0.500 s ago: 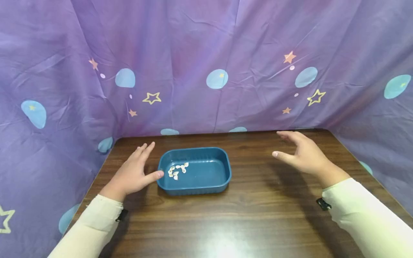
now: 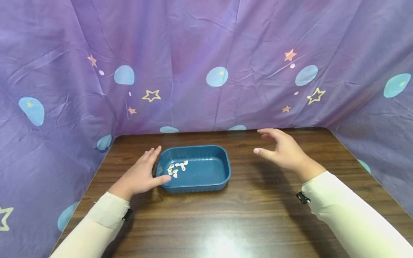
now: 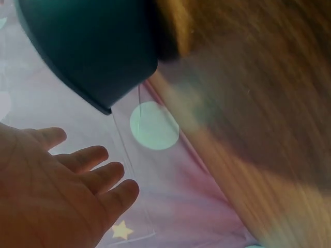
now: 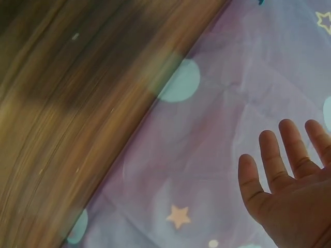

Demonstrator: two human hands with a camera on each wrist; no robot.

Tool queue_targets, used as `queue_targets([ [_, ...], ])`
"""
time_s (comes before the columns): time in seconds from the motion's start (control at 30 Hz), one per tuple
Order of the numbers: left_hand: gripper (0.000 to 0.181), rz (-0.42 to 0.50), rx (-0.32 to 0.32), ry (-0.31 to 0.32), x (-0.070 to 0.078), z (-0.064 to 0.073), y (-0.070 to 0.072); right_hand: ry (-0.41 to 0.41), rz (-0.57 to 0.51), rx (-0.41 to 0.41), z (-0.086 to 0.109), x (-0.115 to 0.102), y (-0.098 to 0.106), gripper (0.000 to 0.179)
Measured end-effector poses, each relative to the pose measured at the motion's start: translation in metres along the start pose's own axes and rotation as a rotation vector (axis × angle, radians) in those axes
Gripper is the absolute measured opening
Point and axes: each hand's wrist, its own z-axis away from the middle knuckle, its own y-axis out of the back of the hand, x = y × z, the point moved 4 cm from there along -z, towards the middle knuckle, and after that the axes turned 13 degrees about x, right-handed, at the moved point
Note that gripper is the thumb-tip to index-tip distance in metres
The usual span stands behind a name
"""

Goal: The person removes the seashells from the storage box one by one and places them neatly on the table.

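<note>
A blue plastic basin stands on the wooden table, with several small whitish pieces, like seeds or shells, scattered in its left part. At its left end is my left hand, fingers extended and spread, its thumb overlapping the near left rim in the head view. The left wrist view has the same open palm beside the basin's outer wall. To the right of the basin, my right hand hovers over the table with thumb and fingers apart, holding nothing. Its spread fingers also appear in the right wrist view.
The brown wooden table ends at the back against a purple curtain printed with stars and blue ovals. More of the curtain hangs along the left and right sides.
My right hand has moved left, closer to the basin. My left hand has shifted slightly right, its thumb now farther over the basin's rim.
</note>
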Motion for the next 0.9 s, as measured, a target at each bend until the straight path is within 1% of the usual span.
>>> queue_targets([
  [0.13, 0.114, -0.003, -0.013, 0.0, 0.0, -0.003, -0.008, 0.02, -0.035, 0.0, -0.005, -0.008, -0.012, 0.061],
  [0.3, 0.116, -0.016, -0.033, 0.008, -0.001, -0.005, -0.015, 0.014, -0.073, -0.021, -0.011, -0.02, -0.027, 0.061],
  [0.4, 0.119, -0.012, -0.054, 0.023, -0.001, -0.006, -0.019, 0.012, -0.083, -0.033, -0.013, -0.026, -0.036, 0.062],
  [0.5, 0.122, -0.004, -0.068, 0.029, 0.001, -0.007, -0.022, 0.004, -0.096, -0.04, -0.013, -0.031, -0.045, 0.062],
  [0.63, 0.129, -0.005, -0.07, 0.041, 0.002, -0.007, -0.025, -0.007, -0.142, -0.053, -0.013, -0.037, -0.059, 0.059],
  [0.73, 0.133, -0.01, -0.074, 0.055, 0.001, -0.008, -0.028, -0.012, -0.183, -0.06, -0.013, -0.043, -0.07, 0.057],
  [0.9, 0.139, -0.022, -0.084, 0.074, 0.0, -0.011, -0.032, -0.027, -0.217, -0.077, -0.013, -0.053, -0.084, 0.057],
])
